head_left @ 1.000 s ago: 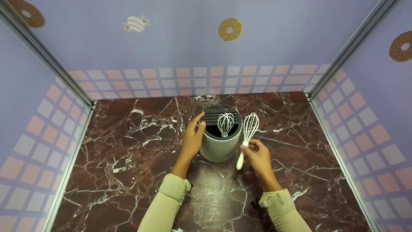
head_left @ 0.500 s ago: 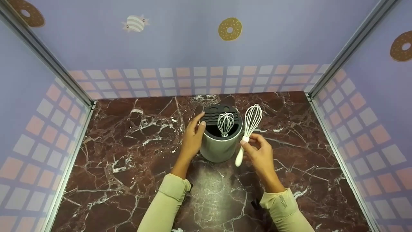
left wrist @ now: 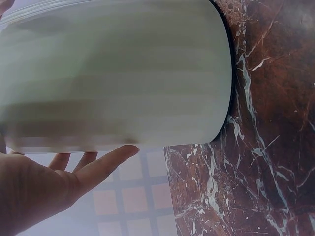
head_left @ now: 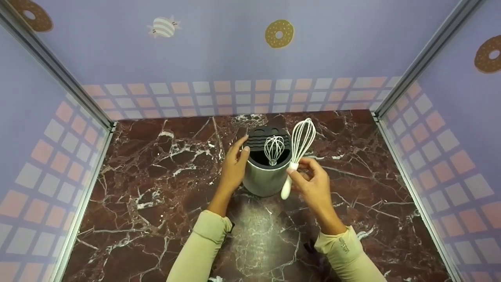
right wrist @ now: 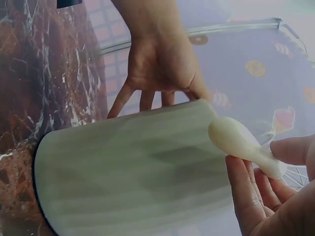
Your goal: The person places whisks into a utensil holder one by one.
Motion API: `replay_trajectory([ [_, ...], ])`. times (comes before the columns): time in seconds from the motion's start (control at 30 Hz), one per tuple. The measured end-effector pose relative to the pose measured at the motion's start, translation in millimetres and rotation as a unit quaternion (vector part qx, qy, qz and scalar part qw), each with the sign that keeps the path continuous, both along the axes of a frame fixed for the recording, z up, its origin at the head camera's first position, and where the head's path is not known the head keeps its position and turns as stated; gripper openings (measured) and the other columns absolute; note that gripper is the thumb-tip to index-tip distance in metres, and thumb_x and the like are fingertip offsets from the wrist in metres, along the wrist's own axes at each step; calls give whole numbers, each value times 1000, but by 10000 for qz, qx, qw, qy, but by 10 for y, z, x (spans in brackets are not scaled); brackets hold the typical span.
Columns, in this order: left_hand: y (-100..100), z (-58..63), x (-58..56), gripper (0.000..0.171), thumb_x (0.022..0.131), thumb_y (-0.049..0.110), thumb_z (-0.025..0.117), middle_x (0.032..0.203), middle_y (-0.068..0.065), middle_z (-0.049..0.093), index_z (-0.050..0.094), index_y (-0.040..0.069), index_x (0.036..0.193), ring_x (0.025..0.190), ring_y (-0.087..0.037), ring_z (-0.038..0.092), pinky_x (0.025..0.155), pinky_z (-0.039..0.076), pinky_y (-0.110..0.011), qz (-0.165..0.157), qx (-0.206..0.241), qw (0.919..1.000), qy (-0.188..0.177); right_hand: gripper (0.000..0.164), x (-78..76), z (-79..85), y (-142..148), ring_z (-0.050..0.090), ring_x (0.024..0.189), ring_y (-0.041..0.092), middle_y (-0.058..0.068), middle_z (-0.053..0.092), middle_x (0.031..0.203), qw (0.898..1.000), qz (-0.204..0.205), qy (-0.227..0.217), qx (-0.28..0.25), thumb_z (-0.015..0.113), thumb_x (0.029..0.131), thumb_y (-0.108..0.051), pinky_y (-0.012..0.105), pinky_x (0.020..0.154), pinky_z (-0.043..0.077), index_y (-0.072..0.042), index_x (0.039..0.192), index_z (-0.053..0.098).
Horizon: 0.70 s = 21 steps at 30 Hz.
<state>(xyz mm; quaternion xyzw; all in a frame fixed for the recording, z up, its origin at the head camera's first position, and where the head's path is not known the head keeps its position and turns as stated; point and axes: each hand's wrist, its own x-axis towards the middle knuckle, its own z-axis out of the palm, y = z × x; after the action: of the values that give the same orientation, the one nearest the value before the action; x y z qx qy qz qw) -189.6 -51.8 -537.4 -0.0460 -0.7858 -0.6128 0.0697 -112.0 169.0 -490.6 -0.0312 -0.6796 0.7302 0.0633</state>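
A light grey-green cylindrical utensil holder (head_left: pixel 264 182) stands upright on the counter, with a black slotted top (head_left: pixel 258 138). A small wire whisk (head_left: pixel 273 161) pokes head-up from its front opening; its lower part is hidden inside. My left hand (head_left: pixel 233 170) rests against the holder's left side, thumb by the rim, fingers extended along the wall, as the right wrist view shows too. To the right, my right hand (head_left: pixel 315 184) pinches a white whisk (head_left: pixel 287 188) near the collar. That whisk points head-up, tilted right, its bulbous handle (right wrist: pixel 236 140) hanging beside the holder.
Dark red marbled counter (head_left: pixel 156 203) surrounds the holder. A lilac back wall (head_left: pixel 219 51) with printed sweets and a checked band closes the far side. Side walls with metal corner strips (head_left: pixel 426 51) bound left and right.
My right hand has lifted the white whisk, then shifted it slightly left, closer to the holder's right edge. My left hand and the holder stay in place.
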Motion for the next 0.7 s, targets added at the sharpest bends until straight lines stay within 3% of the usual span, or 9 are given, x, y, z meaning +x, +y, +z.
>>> replay_trajectory([
  [0.23, 0, 4, -6, 42, 107, 35, 51, 156, -1, 50, 54, 31, 148, 135, -26, 52, 113, 44, -47, 28, 2, 10000, -25, 31, -1, 164, -112, 73, 87, 40, 18, 66, 106, 9991, 244, 341, 43, 75, 88, 1, 46, 68, 63, 1, 117, 64],
  [0.5, -1, 14, 9, 43, 107, 38, 50, 155, 1, 50, 53, 31, 149, 123, -23, 59, 110, 46, -46, -5, -135, 9999, -39, 30, -29, 285, -249, 72, 80, 26, 18, 66, 105, 9957, 440, 786, 207, 78, 88, -3, 45, 65, 63, 0, 114, 63],
  [0.7, -6, 6, 10, 42, 107, 37, 50, 154, 2, 51, 53, 33, 148, 122, -24, 60, 110, 47, -48, -3, -78, 10000, -18, 31, -69, 295, -378, 72, 77, 26, 18, 67, 103, 9925, 413, 1098, 339, 78, 88, -4, 42, 64, 63, 0, 116, 65],
])
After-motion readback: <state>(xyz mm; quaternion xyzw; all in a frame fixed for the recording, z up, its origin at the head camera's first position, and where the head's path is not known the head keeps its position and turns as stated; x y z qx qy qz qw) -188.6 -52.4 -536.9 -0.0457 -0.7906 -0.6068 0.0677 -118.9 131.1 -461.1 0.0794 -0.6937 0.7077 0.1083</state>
